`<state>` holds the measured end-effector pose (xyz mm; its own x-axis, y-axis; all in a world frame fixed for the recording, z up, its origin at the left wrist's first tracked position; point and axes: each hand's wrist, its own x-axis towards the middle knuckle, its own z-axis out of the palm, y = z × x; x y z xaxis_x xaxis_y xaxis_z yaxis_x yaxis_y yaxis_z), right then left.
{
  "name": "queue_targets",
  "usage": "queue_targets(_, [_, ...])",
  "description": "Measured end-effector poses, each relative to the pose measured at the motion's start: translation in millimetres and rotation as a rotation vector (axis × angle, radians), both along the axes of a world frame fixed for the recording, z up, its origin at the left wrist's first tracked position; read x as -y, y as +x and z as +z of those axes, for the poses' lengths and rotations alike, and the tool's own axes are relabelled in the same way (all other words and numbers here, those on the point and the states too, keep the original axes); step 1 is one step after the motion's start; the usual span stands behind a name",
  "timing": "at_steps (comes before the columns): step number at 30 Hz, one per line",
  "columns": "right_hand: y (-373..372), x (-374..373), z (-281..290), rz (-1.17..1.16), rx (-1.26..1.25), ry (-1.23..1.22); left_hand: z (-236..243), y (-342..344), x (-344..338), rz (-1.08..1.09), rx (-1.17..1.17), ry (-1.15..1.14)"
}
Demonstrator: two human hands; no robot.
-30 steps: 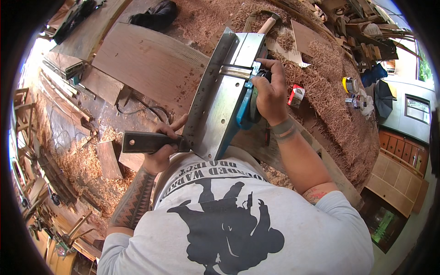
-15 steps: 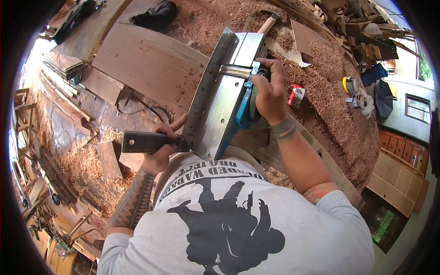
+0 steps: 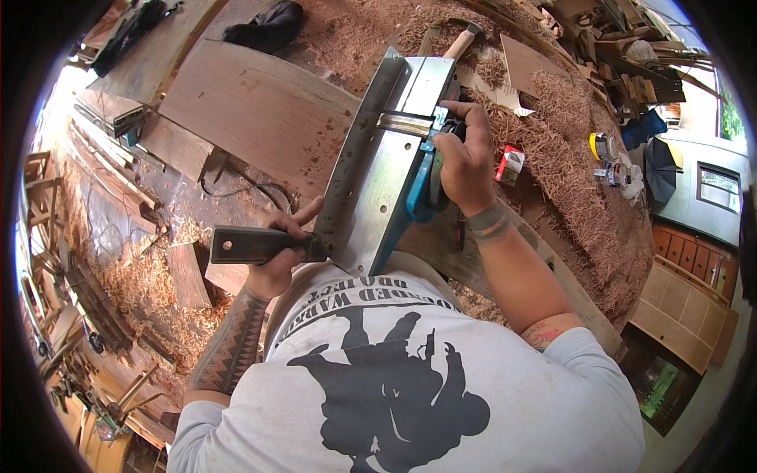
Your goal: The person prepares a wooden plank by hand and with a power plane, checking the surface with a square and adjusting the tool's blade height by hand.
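An electric planer [image 3: 381,177] with a teal body lies upside down at my waist, its bright metal sole facing up. Across the sole runs the cutter slot [image 3: 406,123]. My left hand [image 3: 280,254] is closed round the dark handle of a try square [image 3: 251,244]. The square's long steel blade [image 3: 348,169] stands on edge along the left side of the sole. At the planer's right side, the thumb and forefinger of my right hand [image 3: 467,162] pinch the teal part at the end of the cutter slot. My other right fingers are partly hidden.
Beyond the planer lies a hammer [image 3: 460,46] among wood shavings [image 3: 583,165]. A wide wooden board [image 3: 256,106] is at the upper left, with a black cable [image 3: 248,185] below it. A red-and-white packet [image 3: 510,164] and a yellow tape roll [image 3: 603,146] lie at right.
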<state>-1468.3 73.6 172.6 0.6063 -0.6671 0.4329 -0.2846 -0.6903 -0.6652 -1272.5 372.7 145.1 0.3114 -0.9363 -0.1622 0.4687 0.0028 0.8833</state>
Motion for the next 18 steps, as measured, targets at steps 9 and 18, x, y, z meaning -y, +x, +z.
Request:
queue_targets(9, [4, -6, 7, -0.064, 0.049, 0.145, 0, 1, -1, 0.004, 0.009, 0.016])
queue_targets(18, [5, -9, 14, -0.058, 0.037, 0.153, -3, 0, -3, 0.009, -0.020, 0.012])
